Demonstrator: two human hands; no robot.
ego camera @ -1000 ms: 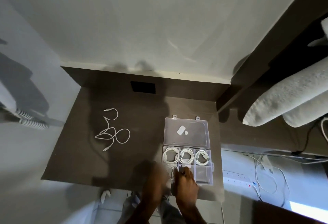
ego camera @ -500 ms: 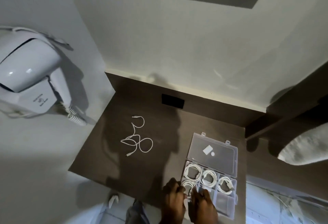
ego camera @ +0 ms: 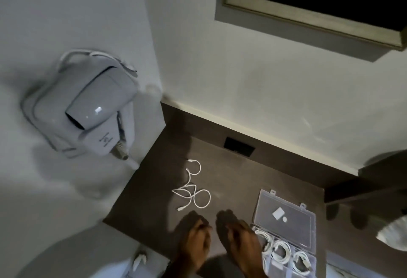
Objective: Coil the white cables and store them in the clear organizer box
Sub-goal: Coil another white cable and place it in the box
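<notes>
A loose white cable (ego camera: pixel 192 189) lies tangled on the dark brown table (ego camera: pixel 237 180), left of centre. The clear organizer box (ego camera: pixel 286 231) sits at the table's front right with its lid folded back. Several coiled white cables (ego camera: pixel 282 249) fill its compartments. My left hand (ego camera: pixel 195 242) and my right hand (ego camera: pixel 241 240) hover side by side over the table's front edge, just below the loose cable and left of the box. Both are blurred, fingers extended, nothing visibly held. The right hand's edge overlaps the box's left compartments.
A white wall-mounted hair dryer (ego camera: pixel 88 110) hangs on the left wall beside the table. A black socket plate (ego camera: pixel 239 146) is set in the table's back. A framed picture (ego camera: pixel 319 2) hangs above. A pale rolled item (ego camera: pixel 394 234) shows at the right edge.
The camera has tilted up and left. Both hands have left the box's front compartments and moved left, toward the loose cable.
</notes>
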